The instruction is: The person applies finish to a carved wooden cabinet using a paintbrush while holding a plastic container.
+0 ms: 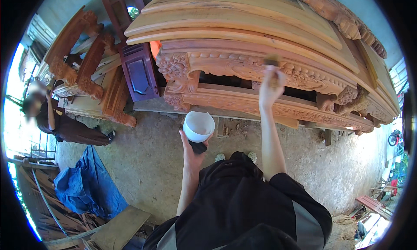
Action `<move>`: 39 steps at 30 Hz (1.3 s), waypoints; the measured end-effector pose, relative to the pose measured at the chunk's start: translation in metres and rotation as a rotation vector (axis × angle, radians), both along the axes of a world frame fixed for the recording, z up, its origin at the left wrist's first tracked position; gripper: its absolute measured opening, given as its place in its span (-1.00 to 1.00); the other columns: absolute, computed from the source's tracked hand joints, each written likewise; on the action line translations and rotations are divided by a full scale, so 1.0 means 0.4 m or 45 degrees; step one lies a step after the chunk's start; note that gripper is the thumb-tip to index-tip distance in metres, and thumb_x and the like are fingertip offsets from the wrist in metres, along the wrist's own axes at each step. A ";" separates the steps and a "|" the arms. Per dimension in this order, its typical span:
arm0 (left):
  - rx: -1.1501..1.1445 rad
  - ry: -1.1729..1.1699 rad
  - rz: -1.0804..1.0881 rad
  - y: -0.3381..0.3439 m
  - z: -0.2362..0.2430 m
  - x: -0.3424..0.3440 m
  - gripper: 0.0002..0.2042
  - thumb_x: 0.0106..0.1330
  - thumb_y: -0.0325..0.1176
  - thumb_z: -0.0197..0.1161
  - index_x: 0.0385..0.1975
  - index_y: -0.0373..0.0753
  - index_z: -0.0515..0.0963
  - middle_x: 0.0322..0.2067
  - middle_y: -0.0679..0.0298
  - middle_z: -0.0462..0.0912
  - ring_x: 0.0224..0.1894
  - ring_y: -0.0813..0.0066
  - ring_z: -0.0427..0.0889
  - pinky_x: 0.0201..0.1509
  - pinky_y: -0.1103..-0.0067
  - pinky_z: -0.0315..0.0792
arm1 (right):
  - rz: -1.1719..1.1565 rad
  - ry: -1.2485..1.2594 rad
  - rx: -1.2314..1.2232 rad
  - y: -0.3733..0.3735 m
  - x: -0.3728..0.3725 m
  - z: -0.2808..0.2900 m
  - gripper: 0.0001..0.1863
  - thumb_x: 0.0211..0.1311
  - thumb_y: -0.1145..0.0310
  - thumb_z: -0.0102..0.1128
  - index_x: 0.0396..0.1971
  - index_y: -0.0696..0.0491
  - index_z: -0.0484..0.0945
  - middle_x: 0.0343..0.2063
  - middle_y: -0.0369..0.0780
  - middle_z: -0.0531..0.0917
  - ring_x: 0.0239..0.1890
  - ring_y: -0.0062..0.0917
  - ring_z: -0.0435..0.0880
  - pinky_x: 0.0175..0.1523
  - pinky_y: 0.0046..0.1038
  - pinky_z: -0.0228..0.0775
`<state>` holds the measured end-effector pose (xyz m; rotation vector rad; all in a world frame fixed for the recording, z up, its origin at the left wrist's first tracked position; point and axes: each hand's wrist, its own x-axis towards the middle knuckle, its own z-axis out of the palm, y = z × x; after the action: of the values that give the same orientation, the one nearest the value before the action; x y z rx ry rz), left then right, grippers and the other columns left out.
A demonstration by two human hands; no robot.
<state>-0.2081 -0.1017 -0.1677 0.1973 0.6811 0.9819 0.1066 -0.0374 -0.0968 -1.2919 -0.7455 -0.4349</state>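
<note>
My left hand [191, 153] is closed around the lower part of a white tub [198, 130], with something black, perhaps a cloth, under it. What the tub holds cannot be made out. In my right hand [271, 89] is a brush [272, 60], slightly blurred, its head up against the carved wooden apron [226, 64] of a large piece of furniture. Carved scrolls and a beaded row run along that apron. A second carved rail [234, 103] lies below it, with a dark gap between the two.
Flat wooden boards [226, 22] are stacked on top of the carved piece. A dark red panel [140, 72] leans at its left. Further left are carved furniture parts [89, 54] and a person [47, 113] standing. A blue tarp [89, 185] covers scrap wood at lower left.
</note>
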 end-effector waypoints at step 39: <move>0.103 -0.002 -0.091 0.009 -0.012 0.002 -0.23 0.37 0.37 0.01 0.40 -0.07 0.22 0.30 0.04 0.39 0.29 -0.16 0.44 -0.31 0.57 0.56 | 0.433 0.496 0.154 -0.041 -0.083 -0.044 -0.79 0.41 0.36 0.26 -0.15 0.19 0.50 -0.27 -0.14 0.72 -0.34 -0.60 0.75 -0.30 -0.61 0.56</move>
<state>-0.2074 -0.0982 -0.1726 0.2900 0.6294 0.9414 0.0735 -0.0537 -0.1145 -1.0671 -0.5822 0.0479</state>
